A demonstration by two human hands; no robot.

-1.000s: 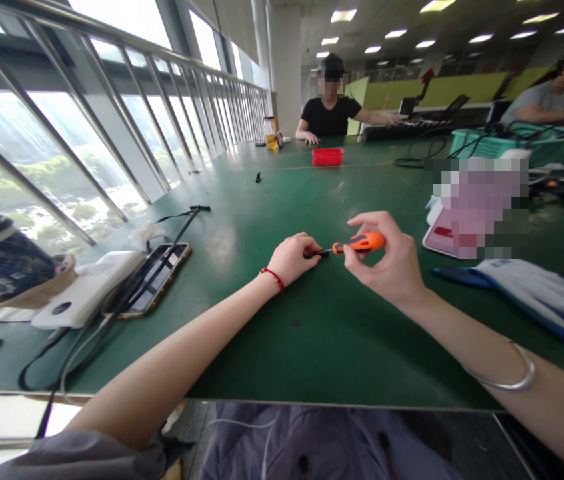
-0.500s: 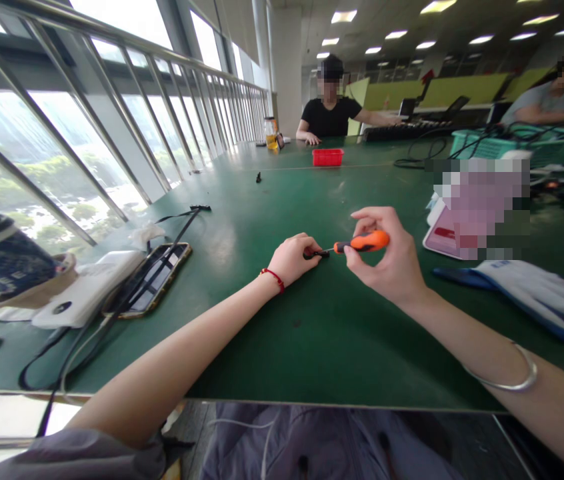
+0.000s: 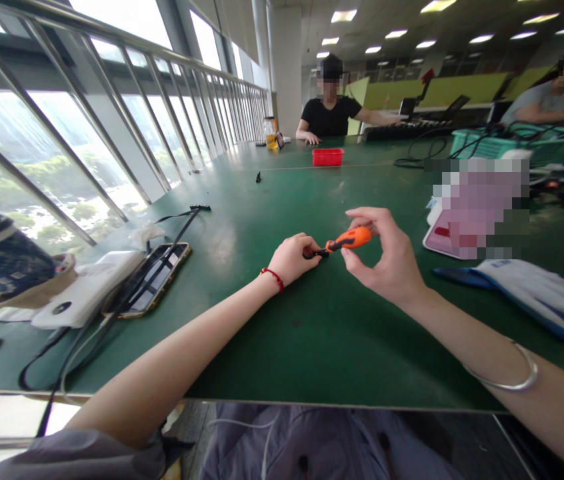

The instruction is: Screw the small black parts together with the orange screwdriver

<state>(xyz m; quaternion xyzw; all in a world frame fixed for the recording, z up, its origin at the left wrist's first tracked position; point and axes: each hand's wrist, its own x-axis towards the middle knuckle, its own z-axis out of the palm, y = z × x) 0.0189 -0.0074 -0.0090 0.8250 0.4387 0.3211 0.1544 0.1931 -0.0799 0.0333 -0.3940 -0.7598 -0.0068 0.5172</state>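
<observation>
My left hand [image 3: 293,257] rests on the green table, its fingers closed on a small black part [image 3: 317,253] whose kind I cannot make out. My right hand [image 3: 387,257] holds a screwdriver [image 3: 350,239] with an orange and black handle between thumb and fingers. The handle tilts down to the left, and its front end is right beside the black part. The screwdriver's metal shaft is hardly visible now, so where the tip sits is hidden.
Left lie a phone [image 3: 165,280] with a strap across it, a white power bank [image 3: 89,287] and a cup [image 3: 5,257]. Work gloves [image 3: 537,293] lie at right. Farther off are a red basket [image 3: 327,157], a small black piece [image 3: 259,177] and a seated person [image 3: 331,113].
My right hand and the screwdriver have shifted slightly left, bringing the handle closer to the black part. Less of the shaft shows. My left hand has stayed in place.
</observation>
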